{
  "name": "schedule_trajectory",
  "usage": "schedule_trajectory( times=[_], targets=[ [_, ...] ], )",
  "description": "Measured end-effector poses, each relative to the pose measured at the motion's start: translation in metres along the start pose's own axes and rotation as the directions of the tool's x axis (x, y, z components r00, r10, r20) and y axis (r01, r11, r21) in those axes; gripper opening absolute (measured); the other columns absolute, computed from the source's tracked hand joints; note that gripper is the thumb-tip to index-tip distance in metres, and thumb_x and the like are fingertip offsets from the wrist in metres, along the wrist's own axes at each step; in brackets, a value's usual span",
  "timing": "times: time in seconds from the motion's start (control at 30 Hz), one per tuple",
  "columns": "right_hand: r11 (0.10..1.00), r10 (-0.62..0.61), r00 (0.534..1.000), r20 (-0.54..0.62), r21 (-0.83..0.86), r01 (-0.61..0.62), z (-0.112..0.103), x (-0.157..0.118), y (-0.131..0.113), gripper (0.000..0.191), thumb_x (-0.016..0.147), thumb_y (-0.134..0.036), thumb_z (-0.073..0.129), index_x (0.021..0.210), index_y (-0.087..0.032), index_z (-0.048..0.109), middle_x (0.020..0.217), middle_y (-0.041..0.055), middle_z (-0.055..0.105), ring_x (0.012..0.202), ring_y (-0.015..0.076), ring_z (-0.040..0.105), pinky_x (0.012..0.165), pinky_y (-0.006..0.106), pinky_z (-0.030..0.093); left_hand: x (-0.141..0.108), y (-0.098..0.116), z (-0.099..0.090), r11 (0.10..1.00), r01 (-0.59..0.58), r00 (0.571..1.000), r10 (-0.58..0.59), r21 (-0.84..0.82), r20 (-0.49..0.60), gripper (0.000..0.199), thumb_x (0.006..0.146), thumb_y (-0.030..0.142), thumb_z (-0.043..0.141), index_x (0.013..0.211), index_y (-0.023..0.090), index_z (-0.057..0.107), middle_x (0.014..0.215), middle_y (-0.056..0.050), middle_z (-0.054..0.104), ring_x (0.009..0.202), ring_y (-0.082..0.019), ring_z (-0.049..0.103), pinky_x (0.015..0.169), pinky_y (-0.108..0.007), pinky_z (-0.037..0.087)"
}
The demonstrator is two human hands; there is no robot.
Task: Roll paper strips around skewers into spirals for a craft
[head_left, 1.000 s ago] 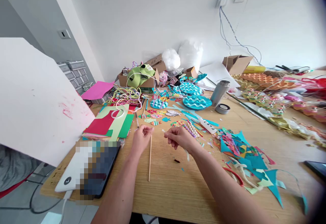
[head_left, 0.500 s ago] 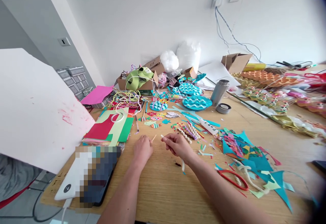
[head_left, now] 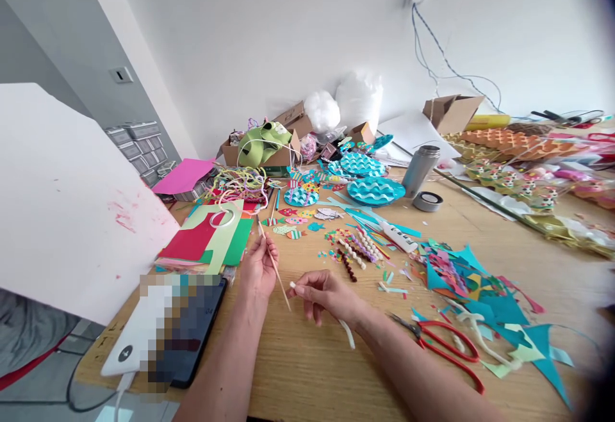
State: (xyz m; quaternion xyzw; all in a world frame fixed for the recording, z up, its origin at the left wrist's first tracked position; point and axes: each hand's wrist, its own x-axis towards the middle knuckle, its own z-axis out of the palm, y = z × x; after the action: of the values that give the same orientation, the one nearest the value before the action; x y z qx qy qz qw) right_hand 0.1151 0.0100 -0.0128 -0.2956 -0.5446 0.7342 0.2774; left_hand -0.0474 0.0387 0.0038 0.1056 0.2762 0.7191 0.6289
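My left hand [head_left: 260, 267] pinches a thin wooden stick [head_left: 277, 273], which slants from beyond the fingers down to the right. Close beside its lower end, my right hand [head_left: 323, 294] holds a white pipe cleaner [head_left: 346, 333] between thumb and fingers. One end pokes out at the fingertips and the other hangs below the palm. Just past the right hand lie twisted pipe cleaner coils in brown [head_left: 346, 264], white and purple. Red-handled scissors [head_left: 449, 339] rest to the right of my right forearm.
Colored paper sheets [head_left: 192, 236] and a phone [head_left: 199, 332] lie at the left. Paper fish [head_left: 296, 234], a glue bottle [head_left: 400, 237], a steel flask [head_left: 421, 171] and teal paper scraps [head_left: 500, 307] spread across the table. A white board [head_left: 72, 204] stands at the left edge.
My left hand has turned upward, so the stick now shows at length. My right hand has shifted slightly left and down with the pipe cleaner. The brown coil and scissors show more fully.
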Motion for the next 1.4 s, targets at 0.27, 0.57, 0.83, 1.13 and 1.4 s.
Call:
schedule_trajectory(
  times=[0.27,0.57,0.83,1.13,1.4],
  targets=[
    [0.999,-0.043,0.997,-0.065,0.03,0.045,-0.003,0.001,0.001,0.031,0.069,-0.043,0.066,0.073,-0.012,0.064,0.058,0.0001,0.06,0.041,0.0058,0.051,0.033,0.014,0.038,0.001,0.0,-0.001,0.987,-0.158,0.987,0.158,0.009,-0.029,0.009,0.079,0.008,0.052,0.078,0.013,0.059,0.069,-0.002,0.062,0.063,-0.009,0.06,0.062,-0.021,0.05],
    [0.986,-0.108,0.959,-0.261,0.092,0.136,-0.005,0.0,-0.012,0.027,0.072,-0.039,0.063,0.066,-0.013,0.062,0.043,-0.0039,0.053,0.03,0.0029,0.038,0.029,0.014,0.027,-0.005,-0.005,-0.003,0.477,-0.526,0.739,0.666,0.704,0.101,0.052,0.073,0.023,0.063,0.12,0.019,0.041,0.129,-0.014,0.044,0.118,-0.022,0.044,0.098,-0.041,0.035],
    [0.978,-0.201,0.935,-0.293,0.0,0.21,-0.012,-0.001,-0.013,0.029,0.073,-0.042,0.061,0.067,-0.014,0.061,0.043,-0.005,0.05,0.033,0.0047,0.04,0.033,0.016,0.032,-0.027,-0.016,0.008,-0.413,-0.78,0.486,0.074,0.47,0.871,0.02,0.084,0.017,0.045,0.093,0.021,0.063,0.091,-0.004,0.067,0.099,-0.019,0.056,0.106,-0.05,0.016],
    [0.934,-0.319,0.833,-0.453,-0.005,0.356,-0.014,-0.002,-0.019,0.033,0.071,-0.048,0.062,0.071,-0.015,0.06,0.064,0.0008,0.061,0.04,0.0067,0.048,0.033,0.018,0.035,-0.026,-0.016,0.005,-0.204,-0.708,0.671,0.106,0.677,0.734,0.023,0.086,0.023,0.043,0.093,0.019,0.064,0.081,-0.006,0.062,0.073,-0.015,0.058,0.067,-0.028,0.047],
    [0.959,-0.276,0.797,-0.538,-0.092,0.27,-0.017,0.001,-0.018,0.035,0.07,-0.049,0.062,0.079,-0.015,0.058,0.059,-0.0002,0.06,0.035,0.006,0.045,0.028,0.015,0.028,-0.032,-0.014,0.013,0.585,-0.165,0.91,-0.22,0.794,0.352,0.047,0.074,0.036,0.059,0.117,0.016,0.055,0.074,-0.001,0.055,0.047,-0.007,0.049,0.035,-0.017,0.039]
  ],
)
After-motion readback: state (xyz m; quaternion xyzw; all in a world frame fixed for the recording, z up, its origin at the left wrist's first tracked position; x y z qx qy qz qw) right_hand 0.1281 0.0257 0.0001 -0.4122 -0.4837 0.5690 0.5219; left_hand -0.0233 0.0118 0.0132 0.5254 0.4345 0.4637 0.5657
